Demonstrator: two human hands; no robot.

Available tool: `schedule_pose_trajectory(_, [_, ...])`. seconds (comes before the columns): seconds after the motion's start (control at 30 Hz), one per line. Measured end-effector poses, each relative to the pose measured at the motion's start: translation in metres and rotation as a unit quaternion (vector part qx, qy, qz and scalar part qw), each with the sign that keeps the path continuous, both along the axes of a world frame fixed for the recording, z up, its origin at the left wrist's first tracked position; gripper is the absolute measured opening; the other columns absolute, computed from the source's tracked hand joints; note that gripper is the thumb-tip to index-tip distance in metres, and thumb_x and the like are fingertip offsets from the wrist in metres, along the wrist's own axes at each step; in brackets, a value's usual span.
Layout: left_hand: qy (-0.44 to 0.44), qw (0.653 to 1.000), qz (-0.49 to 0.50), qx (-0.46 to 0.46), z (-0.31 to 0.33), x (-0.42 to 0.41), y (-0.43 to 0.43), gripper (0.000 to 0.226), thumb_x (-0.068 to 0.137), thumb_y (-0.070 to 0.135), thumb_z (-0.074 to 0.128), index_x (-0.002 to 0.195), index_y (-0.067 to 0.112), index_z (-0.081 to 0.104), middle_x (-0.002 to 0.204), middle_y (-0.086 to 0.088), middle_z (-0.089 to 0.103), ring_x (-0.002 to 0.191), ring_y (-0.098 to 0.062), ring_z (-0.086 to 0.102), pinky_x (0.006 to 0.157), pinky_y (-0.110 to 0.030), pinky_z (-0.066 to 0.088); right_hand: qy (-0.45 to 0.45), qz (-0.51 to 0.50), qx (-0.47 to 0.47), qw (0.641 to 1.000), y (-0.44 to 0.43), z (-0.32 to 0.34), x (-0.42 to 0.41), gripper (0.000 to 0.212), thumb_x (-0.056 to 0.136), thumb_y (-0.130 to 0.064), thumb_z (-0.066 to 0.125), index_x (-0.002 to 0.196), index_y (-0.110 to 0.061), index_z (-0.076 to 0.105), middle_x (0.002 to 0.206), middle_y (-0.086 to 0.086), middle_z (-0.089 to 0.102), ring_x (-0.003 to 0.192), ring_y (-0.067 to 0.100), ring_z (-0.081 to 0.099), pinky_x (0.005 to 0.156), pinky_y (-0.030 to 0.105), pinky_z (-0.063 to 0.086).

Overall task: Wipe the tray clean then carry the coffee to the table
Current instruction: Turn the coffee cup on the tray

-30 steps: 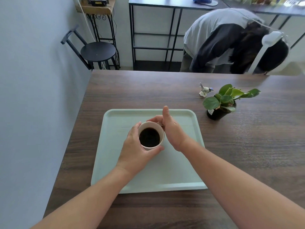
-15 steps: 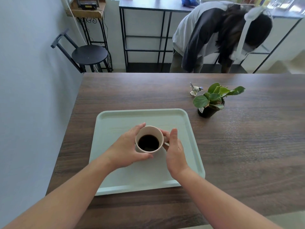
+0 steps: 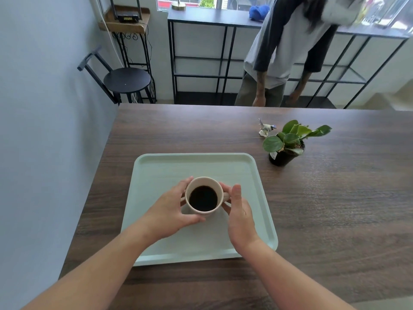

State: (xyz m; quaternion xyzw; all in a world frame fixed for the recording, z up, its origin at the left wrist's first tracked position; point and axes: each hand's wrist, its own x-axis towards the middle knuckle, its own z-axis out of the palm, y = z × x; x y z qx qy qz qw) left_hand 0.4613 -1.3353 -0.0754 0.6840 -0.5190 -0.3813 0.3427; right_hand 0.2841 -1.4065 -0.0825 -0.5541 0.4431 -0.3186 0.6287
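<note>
A pale beige cup (image 3: 219,189) full of dark coffee sits near the middle of a mint-green tray (image 3: 156,173) on the dark wooden table (image 3: 335,209). My left hand (image 3: 169,211) wraps the cup's left side, thumb under its near rim. On the cup's right, my right hand (image 3: 240,211) has its fingers at the handle and its thumb raised. The cup's handle is mostly hidden by those fingers.
A small potted plant (image 3: 288,144) and a bird figurine (image 3: 266,128) stand beyond the tray's far right corner. Another person (image 3: 290,48) stands behind the table's far edge. A black chair (image 3: 125,80) sits at the back left; a grey wall runs along the left.
My view has pulled back and tilted up, so the tray sits lower and nearer. My right hand shifted from the cup's far side to its right side. The other person straightened up.
</note>
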Motion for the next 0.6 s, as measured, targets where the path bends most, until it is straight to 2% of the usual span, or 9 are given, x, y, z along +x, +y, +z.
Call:
schedule_pose_trajectory(0.1, [-0.004,1.0,0.005,-0.004,0.001,0.0,-0.001,0.109,0.062,0.049,0.088,0.151,0.037,0.026,0.139,0.023,0.051,0.128,0.004,0.048,0.112,-0.032,0.04,0.018,-0.004,-0.001,1.0,0.002,0.001,-0.001,0.092,0.08,-0.088,0.028,0.135,-0.022,0.06,0.128,-0.009,0.067,0.124,0.004,0.058,0.113,0.041,0.04])
schedule_pose_trajectory(0.17, [-0.007,1.0,0.004,0.001,0.002,0.002,-0.001,0.12,0.059,0.055,0.088,0.154,0.035,0.018,0.149,0.019,0.043,0.134,0.0,0.043,0.115,-0.029,0.035,0.044,-0.029,-0.023,0.998,-0.003,0.002,-0.007,0.093,0.078,-0.09,0.026,0.14,-0.027,0.055,0.137,-0.015,0.059,0.129,0.001,0.052,0.116,0.039,0.035])
schedule_pose_trajectory(0.23, [-0.007,1.0,0.008,0.005,0.0,0.008,0.005,0.126,0.057,0.066,0.084,0.155,0.036,0.011,0.151,0.021,0.035,0.136,0.003,0.038,0.114,-0.024,0.031,0.089,-0.044,-0.071,0.993,-0.012,0.002,-0.017,0.087,0.081,-0.089,0.023,0.145,-0.034,0.048,0.146,-0.019,0.049,0.136,-0.002,0.042,0.119,0.035,0.029])
schedule_pose_trajectory(0.3, [0.004,1.0,0.029,0.006,-0.007,0.011,0.019,0.122,0.06,0.075,0.077,0.155,0.039,0.009,0.151,0.023,0.032,0.135,0.007,0.037,0.112,-0.02,0.031,0.157,-0.044,-0.133,0.978,-0.021,0.0,-0.033,0.078,0.088,-0.08,0.025,0.148,-0.034,0.043,0.149,-0.02,0.044,0.139,-0.004,0.035,0.119,0.032,0.027])
schedule_pose_trajectory(0.37, [-0.005,0.998,0.052,0.017,-0.018,0.013,0.037,0.12,0.062,0.081,0.068,0.156,0.037,0.008,0.154,0.017,0.03,0.137,0.007,0.033,0.113,-0.021,0.028,0.234,-0.029,-0.177,0.956,-0.026,-0.008,-0.049,0.063,0.097,-0.062,0.038,0.149,-0.026,0.042,0.149,-0.011,0.045,0.142,0.004,0.034,0.119,0.034,0.027])
schedule_pose_trajectory(0.43, [-0.079,0.996,0.048,0.022,-0.032,0.013,0.054,0.119,0.064,0.085,0.058,0.156,0.034,0.003,0.16,0.013,0.02,0.145,0.001,0.019,0.118,-0.024,0.017,0.32,0.02,-0.241,0.916,-0.024,-0.019,-0.058,0.058,0.098,-0.039,0.056,0.15,-0.017,0.041,0.151,-0.002,0.045,0.143,0.011,0.034,0.12,0.031,0.025])
schedule_pose_trajectory(0.47, [-0.126,0.991,0.037,0.019,-0.038,0.012,0.06,0.116,0.067,0.085,0.055,0.155,0.036,-0.002,0.162,0.013,0.013,0.148,-0.001,0.01,0.119,-0.024,0.01,0.358,0.052,-0.275,0.891,-0.02,-0.024,-0.059,0.062,0.096,-0.035,0.06,0.151,-0.014,0.04,0.152,0.0,0.043,0.143,0.012,0.033,0.12,0.029,0.023])
schedule_pose_trajectory(0.53, [-0.199,0.98,0.015,0.011,-0.046,0.011,0.069,0.105,0.075,0.079,0.05,0.151,0.04,-0.011,0.163,0.014,0.005,0.148,0.0,0.0,0.118,-0.023,0.004,0.403,0.087,-0.311,0.857,-0.014,-0.03,-0.057,0.069,0.095,-0.039,0.058,0.154,-0.012,0.035,0.156,0.0,0.038,0.146,0.013,0.028,0.122,0.026,0.017])
schedule_pose_trajectory(0.6, [-0.233,0.972,0.013,0.007,-0.047,0.012,0.072,0.101,0.079,0.076,0.045,0.153,0.037,-0.009,0.164,0.013,0.003,0.148,0.0,-0.003,0.119,-0.025,0.003,0.422,0.088,-0.323,0.843,-0.011,-0.028,-0.054,0.069,0.096,-0.042,0.054,0.154,-0.01,0.035,0.158,0.003,0.036,0.148,0.015,0.025,0.121,0.025,0.01])
